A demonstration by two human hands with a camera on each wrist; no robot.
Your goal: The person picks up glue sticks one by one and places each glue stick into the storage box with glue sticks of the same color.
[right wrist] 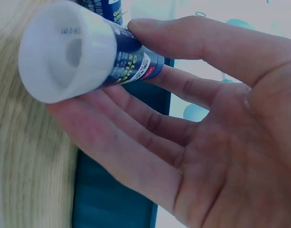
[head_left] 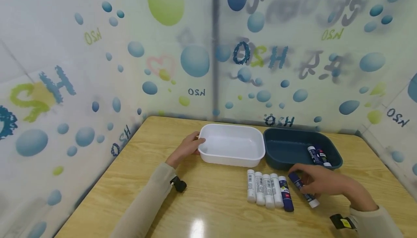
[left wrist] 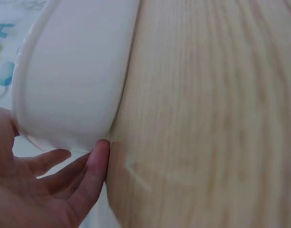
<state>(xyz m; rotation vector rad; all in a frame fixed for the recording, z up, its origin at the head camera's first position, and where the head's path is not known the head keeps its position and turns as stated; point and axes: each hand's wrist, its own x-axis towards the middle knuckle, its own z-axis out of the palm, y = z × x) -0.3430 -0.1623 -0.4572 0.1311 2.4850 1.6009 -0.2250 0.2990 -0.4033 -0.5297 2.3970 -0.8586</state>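
Note:
My left hand [head_left: 189, 144] holds the left end of a white plastic bin [head_left: 232, 161], its thumb over the rim and its fingers against the outer wall. In the left wrist view the fingertips [left wrist: 100, 149] lie right at the bin's end wall. My right hand [head_left: 329, 180] pinches a dark blue glue stick [head_left: 298, 183] with a white end [right wrist: 64, 52], tilted over the table in front of the dark blue bin [head_left: 283, 163]. Left of it, several white glue sticks [head_left: 268, 191] and one dark blue glue stick [head_left: 286, 193] lie side by side in a row.
Inside the dark blue bin, two dark glue sticks [head_left: 314, 155] lie at the right end. Both bins stand side by side near the back of the wooden table [head_left: 208, 198]. Walls printed with bubbles [head_left: 194, 61] close in the back and sides.

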